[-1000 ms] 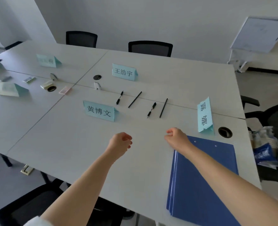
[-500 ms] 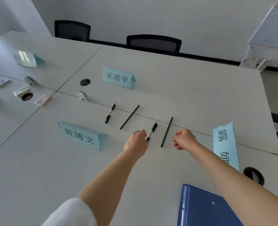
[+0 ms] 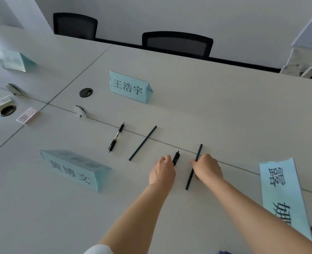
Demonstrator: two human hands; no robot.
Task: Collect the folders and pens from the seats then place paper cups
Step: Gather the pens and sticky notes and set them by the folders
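Four writing tools lie in a row on the white table [image 3: 224, 116]. My left hand [image 3: 163, 170] closes over the lower end of a black clicker pen [image 3: 176, 157]; only its top shows. My right hand [image 3: 206, 166] pinches a thin dark pencil [image 3: 195, 165] at its middle, still lying on the table. Further left rest a second black pen [image 3: 116, 137] and a second dark pencil [image 3: 143, 143], untouched. A sliver of the blue folder [image 3: 224, 252] shows at the bottom edge.
Teal name cards stand at centre [image 3: 129, 88], front left [image 3: 72, 170], right [image 3: 281, 197] and far left [image 3: 11, 60]. Cable holes [image 3: 86, 92] and small cards and clips sit at left. Two black chairs [image 3: 177, 44] line the far side.
Both hands reached forward from near the blue folder to the right-hand pen and pencil and closed on them. The view moved closer to the table's middle.
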